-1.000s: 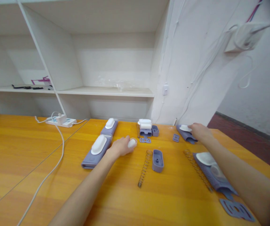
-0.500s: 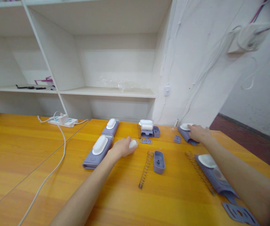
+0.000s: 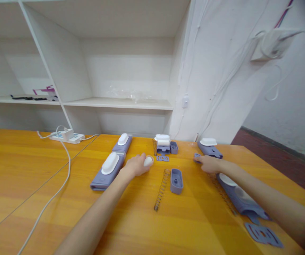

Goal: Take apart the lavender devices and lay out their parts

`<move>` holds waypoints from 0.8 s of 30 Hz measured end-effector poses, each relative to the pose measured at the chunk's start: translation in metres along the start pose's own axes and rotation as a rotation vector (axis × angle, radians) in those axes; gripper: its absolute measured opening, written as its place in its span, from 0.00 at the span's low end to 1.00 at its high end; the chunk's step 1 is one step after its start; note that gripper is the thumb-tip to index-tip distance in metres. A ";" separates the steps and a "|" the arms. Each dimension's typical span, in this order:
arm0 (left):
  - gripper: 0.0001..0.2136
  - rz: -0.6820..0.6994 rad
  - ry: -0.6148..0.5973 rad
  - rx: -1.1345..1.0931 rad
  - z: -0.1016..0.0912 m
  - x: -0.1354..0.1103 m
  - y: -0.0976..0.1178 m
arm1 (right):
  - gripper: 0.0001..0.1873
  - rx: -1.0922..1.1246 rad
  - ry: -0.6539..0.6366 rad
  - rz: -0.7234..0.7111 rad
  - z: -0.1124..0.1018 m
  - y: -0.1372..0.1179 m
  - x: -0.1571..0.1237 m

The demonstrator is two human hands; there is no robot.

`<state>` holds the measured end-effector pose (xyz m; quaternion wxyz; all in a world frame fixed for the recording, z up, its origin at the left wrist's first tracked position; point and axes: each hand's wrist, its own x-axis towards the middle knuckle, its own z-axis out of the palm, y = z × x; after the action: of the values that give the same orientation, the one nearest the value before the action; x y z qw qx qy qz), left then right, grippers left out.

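Note:
My left hand [image 3: 135, 165] is closed round a small white oval piece with a clear rim [image 3: 148, 161], just above the wooden table. At the right, my right hand [image 3: 208, 164] has its fingertips together on a small purple slotted plate [image 3: 197, 156], whose lower part they hide. Behind that hand lies a purple flat casing [image 3: 211, 151] with a white oval cap [image 3: 208, 141] on top. Between my hands are a coil spring [image 3: 162, 190] and an open purple cup-like box [image 3: 176, 181]. Under my right forearm, a larger purple casing [image 3: 237, 198] is partly covered.
Two purple casings with white caps [image 3: 110, 163] lie end to end at left. A cluster of parts with a white roller [image 3: 163, 143] stands at the back. Another slotted plate [image 3: 264, 234] lies front right. A power strip [image 3: 67, 136] and its cable sit at far left.
My right hand has left the white cap on the back right casing and moved left and nearer, onto the small slotted plate. My left hand still holds the white oval piece. The view has shifted slightly.

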<state>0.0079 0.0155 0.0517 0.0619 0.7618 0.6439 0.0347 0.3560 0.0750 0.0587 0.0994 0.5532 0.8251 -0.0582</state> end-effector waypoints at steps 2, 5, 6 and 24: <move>0.20 0.003 -0.001 -0.001 0.000 0.001 0.000 | 0.35 0.006 -0.023 -0.025 -0.002 0.003 -0.009; 0.20 -0.006 -0.008 -0.001 0.001 0.002 0.002 | 0.30 0.003 -0.033 -0.013 -0.008 0.008 -0.016; 0.20 -0.011 -0.008 0.001 0.002 0.002 0.002 | 0.27 0.000 -0.028 0.004 -0.010 0.010 -0.015; 0.21 -0.025 -0.006 -0.005 0.001 0.000 0.005 | 0.20 -0.168 0.076 -0.002 -0.003 -0.014 0.019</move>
<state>0.0129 0.0151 0.0517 0.0665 0.7535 0.6533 0.0331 0.3361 0.0878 0.0571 0.1142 0.5439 0.8307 0.0321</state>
